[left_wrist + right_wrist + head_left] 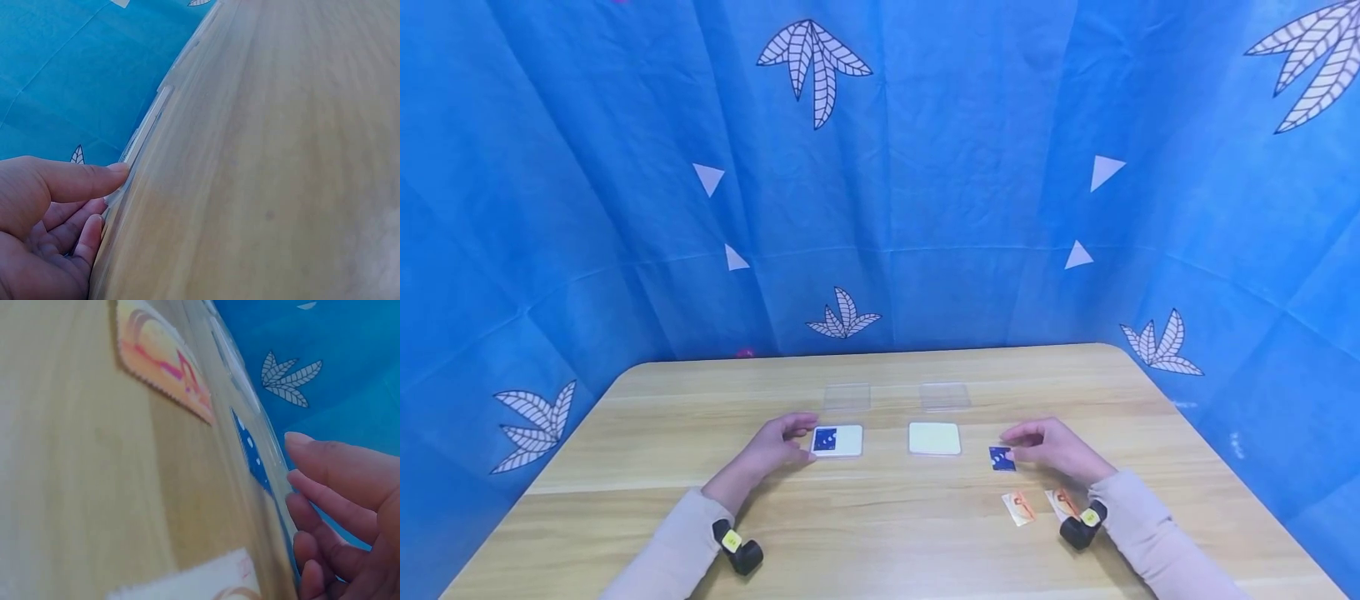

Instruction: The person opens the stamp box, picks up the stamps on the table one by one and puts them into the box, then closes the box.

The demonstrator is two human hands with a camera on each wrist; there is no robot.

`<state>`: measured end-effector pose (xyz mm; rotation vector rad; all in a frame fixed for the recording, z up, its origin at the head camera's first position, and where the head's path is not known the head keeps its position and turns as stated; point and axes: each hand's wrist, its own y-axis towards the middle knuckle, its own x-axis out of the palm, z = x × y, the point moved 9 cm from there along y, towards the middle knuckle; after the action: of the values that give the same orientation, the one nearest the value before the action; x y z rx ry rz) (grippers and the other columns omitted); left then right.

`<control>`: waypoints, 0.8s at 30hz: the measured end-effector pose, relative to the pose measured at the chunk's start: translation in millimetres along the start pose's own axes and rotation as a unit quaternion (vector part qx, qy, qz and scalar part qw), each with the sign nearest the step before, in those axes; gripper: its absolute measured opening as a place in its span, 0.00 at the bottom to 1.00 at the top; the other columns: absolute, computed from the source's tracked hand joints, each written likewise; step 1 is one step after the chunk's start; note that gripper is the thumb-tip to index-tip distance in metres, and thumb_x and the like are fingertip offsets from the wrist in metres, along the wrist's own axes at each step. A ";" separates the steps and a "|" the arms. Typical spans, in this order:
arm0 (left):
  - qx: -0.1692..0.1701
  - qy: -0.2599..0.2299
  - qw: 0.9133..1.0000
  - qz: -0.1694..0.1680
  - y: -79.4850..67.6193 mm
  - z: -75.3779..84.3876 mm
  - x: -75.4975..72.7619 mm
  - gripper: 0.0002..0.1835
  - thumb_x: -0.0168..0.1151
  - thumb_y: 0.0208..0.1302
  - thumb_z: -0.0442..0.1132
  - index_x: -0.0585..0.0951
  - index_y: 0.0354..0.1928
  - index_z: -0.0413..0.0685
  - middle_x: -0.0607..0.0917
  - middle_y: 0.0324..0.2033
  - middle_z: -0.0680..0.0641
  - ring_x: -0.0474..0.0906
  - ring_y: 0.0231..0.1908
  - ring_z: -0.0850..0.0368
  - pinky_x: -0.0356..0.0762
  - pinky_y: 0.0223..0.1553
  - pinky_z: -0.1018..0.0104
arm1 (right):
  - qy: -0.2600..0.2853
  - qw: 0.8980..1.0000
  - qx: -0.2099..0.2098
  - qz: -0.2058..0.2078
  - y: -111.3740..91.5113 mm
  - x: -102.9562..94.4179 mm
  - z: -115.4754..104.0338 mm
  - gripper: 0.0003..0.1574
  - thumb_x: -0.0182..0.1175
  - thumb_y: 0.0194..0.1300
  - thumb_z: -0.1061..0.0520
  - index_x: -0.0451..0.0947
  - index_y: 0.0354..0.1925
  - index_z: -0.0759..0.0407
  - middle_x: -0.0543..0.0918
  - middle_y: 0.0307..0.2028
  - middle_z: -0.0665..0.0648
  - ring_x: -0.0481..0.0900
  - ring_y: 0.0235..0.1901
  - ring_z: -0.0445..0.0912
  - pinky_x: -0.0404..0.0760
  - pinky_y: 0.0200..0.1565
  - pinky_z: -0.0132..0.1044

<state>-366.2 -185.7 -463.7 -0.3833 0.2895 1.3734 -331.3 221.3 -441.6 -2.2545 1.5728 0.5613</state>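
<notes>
Toward the left of the table lies a shallow white case (pixel 850 440) with a clear rim. A dark blue stamp (pixel 825 439) rests on its left half. My left hand (pixel 775 443) holds that case at its left end, thumb at the near edge and fingers at the far edge. To the right, a second dark blue stamp (pixel 1002 458) with pale spots lies on the wood. Over its right side hovers my right hand (pixel 1054 448), fingers loosely bent. In the right wrist view, thumb and fingers stand apart with nothing between them, near the blue stamp (pixel 251 453).
Between the hands sits another white case (pixel 935 438). Behind the cases lie two clear lids (pixel 847 397), (pixel 945 396). Two orange-and-white stamps (pixel 1018 508), (pixel 1060 503) lie nearer me on the right, one partly behind the wrist camera. A blue curtain (pixel 880 208) hangs beyond the table.
</notes>
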 end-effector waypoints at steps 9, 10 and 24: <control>0.000 -0.003 1.000 0.000 1.2 0.1 0.4 0.35 0.71 0.43 0.27 0.75 0.58 0.45 0.79 0.54 0.44 0.70 0.57 0.45 0.72 0.59 0.52 | 0.001 1.000 0.003 0.008 -0.5 -0.9 6.9 0.24 0.67 0.52 0.60 0.78 0.48 0.70 0.82 0.39 0.60 0.75 0.35 0.45 0.77 0.37 0.30; 0.000 -0.003 1.000 -0.001 1.1 0.1 0.5 0.35 0.71 0.43 0.27 0.75 0.58 0.45 0.79 0.54 0.44 0.70 0.57 0.45 0.72 0.59 0.52 | 0.002 1.000 0.004 0.009 -0.6 -1.0 7.2 0.24 0.68 0.52 0.60 0.78 0.47 0.70 0.82 0.38 0.60 0.75 0.35 0.45 0.77 0.36 0.30; 0.003 -0.002 1.000 -0.003 -0.3 1.2 0.7 0.34 0.71 0.44 0.27 0.75 0.59 0.44 0.78 0.55 0.44 0.71 0.57 0.45 0.72 0.59 0.52 | -0.025 0.999 0.002 0.024 2.0 -1.5 8.2 0.20 0.68 0.50 0.62 0.81 0.44 0.67 0.81 0.36 0.57 0.73 0.33 0.46 0.75 0.35 0.31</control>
<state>-365.8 -184.7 -462.9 -0.3755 0.2887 1.3673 -334.6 225.8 -448.1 -2.1882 1.6052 0.6230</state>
